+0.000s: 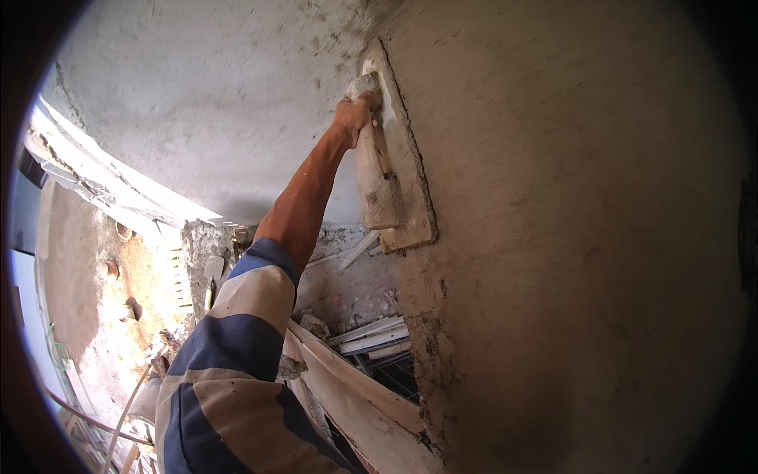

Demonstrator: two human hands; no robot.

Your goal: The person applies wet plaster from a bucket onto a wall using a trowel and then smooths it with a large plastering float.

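My left hand [355, 118], at the end of an outstretched arm, is closed around the handle of a long plastering float [409, 166]. The float is pale and coated with dried mortar. It lies along the line where a lighter grey plastered surface [213, 103] meets a browner plastered wall [568, 221]. A rough bead of wet mortar follows the float's right edge, against the brown wall. My fingertips are partly hidden by the handle. My right hand is not in view.
Below my arm lie a pale board or sheet [355, 395] and several stacked planks [375, 338]. A trowel-like tool [214, 268] is beside the rough pillar to the left. Farther left, a small bucket [127, 313] stands on sunlit ground, near a hose [87, 416].
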